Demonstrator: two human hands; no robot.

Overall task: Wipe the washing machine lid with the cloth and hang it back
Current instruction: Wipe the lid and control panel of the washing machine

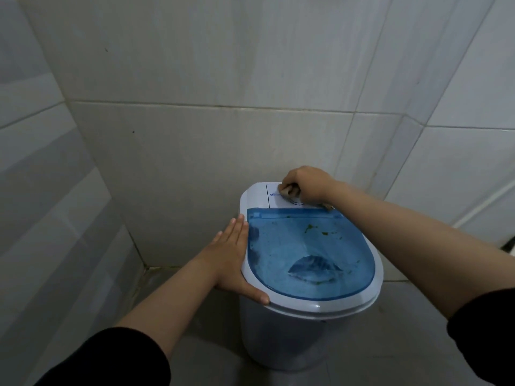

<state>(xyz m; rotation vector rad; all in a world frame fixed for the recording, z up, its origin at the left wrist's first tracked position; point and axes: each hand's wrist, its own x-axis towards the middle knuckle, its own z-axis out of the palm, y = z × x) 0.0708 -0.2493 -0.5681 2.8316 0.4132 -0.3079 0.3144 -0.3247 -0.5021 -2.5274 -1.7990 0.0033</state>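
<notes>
A small white washing machine (281, 341) stands on the floor against the tiled wall. Its translucent blue lid (306, 254) is closed, with green specks on it near the back. My right hand (306, 185) is shut on a small bunched beige cloth (289, 190) and presses it on the white control panel (259, 196) behind the lid. Flat and with fingers together, my left hand (231, 260) rests against the machine's left rim, thumb on the front edge. Most of the cloth is hidden in my fist.
Grey tiled walls (195, 135) close in at the back and left, meeting in a corner behind the machine. A white pipe (485, 201) runs along the wall at the right. Grey floor tiles (390, 344) surround the machine.
</notes>
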